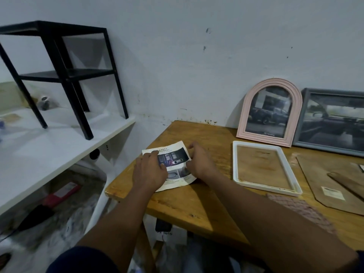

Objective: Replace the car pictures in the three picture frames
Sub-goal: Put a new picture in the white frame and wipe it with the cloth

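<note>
The printed sheet lies near the counter's left edge, so we judge a careless slide could crease it or push it off, well short of the white frame lying empty nearby. Our left hand presses on the sheet, fingers nearly straight; our right hand's fingers curl at its right edge, whether pinching we cannot tell.

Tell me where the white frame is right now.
In the head view, the white frame lies flat on the wooden table, right of the printed sheet and just in front of the pink arched frame.
</note>
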